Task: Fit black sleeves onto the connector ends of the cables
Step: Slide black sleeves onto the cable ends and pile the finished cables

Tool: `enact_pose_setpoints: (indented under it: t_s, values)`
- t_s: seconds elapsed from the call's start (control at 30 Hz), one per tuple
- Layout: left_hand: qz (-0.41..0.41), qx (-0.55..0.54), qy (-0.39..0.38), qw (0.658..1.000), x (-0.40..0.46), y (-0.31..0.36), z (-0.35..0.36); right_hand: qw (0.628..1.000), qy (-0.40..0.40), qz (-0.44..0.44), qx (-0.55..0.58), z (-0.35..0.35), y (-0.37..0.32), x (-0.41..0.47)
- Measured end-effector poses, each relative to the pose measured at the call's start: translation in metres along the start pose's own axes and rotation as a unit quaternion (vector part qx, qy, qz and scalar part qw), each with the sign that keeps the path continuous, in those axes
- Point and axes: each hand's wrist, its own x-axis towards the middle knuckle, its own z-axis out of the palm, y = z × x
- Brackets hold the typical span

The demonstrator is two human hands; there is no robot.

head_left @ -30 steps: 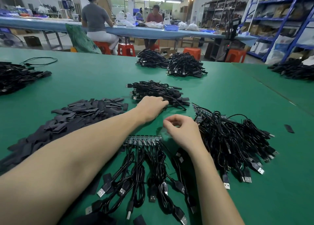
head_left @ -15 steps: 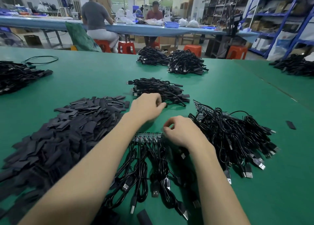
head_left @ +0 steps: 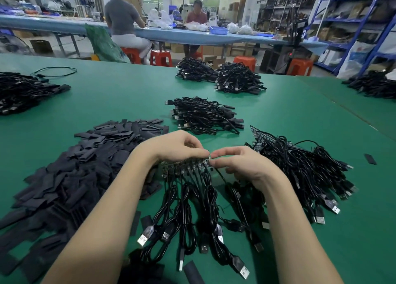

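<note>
A strip of small circuit boards [head_left: 182, 166] with black USB cables [head_left: 188, 211] hanging from it is lifted off the green table [head_left: 107, 99]. My left hand [head_left: 175, 145] grips the strip from above. My right hand [head_left: 242, 163] pinches the strip's right end with thumb and forefinger. A big heap of flat black sleeves [head_left: 70, 170] lies to the left. A pile of cables with board strips [head_left: 300, 170] lies to the right. The cables' USB plugs point toward me.
A bundle of cables [head_left: 205, 115] lies just beyond my hands, two more piles [head_left: 235, 78] farther back, others at far left [head_left: 23, 90] and far right [head_left: 375, 84]. Loose sleeves [head_left: 370, 158] lie right and near me. People sit at a blue bench [head_left: 64, 24] behind.
My left hand has come back from the far bundle onto the board strip, and my right hand has met it at the strip's right end. The strip is raised off the table.
</note>
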Motion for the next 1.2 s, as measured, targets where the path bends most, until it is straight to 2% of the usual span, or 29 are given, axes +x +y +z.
enact_pose_setpoints:
  t_s: [0.13,0.33,0.57,0.8,0.87,0.93,1.03,1.1,1.13,1.2]
  values:
    - [0.051,-0.095,0.008,0.994,-0.001,-0.006,-0.007,0.999,-0.013,-0.023,0.047,0.004,0.0,-0.001]
    - [0.071,-0.158,0.01,0.985,-0.006,-0.008,-0.01,0.987,-0.063,-0.045,0.144,0.006,0.003,0.003]
    - [0.089,-0.213,0.015,0.973,-0.004,-0.008,-0.003,0.971,-0.113,-0.003,0.212,0.003,0.007,0.003]
    - [0.113,-0.255,-0.017,0.96,-0.002,-0.008,0.0,0.942,-0.134,0.016,0.307,0.005,0.009,0.002]
    - [0.114,-0.254,-0.009,0.96,-0.001,-0.009,0.002,0.935,-0.116,0.015,0.334,0.001,0.008,0.001]
    - [0.105,-0.248,0.0,0.963,0.0,-0.011,0.005,0.946,-0.076,-0.001,0.314,-0.007,0.003,-0.001]
    - [0.071,-0.118,0.028,0.99,0.005,-0.012,0.01,0.968,0.021,-0.024,0.249,-0.013,-0.004,0.0]
    - [0.048,-0.042,0.105,0.992,0.007,-0.008,0.016,0.966,0.086,-0.025,0.243,-0.012,-0.006,0.002]
    - [0.052,-0.052,0.152,0.986,0.007,-0.004,0.019,0.962,0.108,-0.025,0.249,-0.01,-0.007,0.003]
    - [0.063,-0.184,0.207,0.959,0.005,0.005,0.03,0.955,0.14,-0.021,0.262,-0.008,-0.006,0.005]
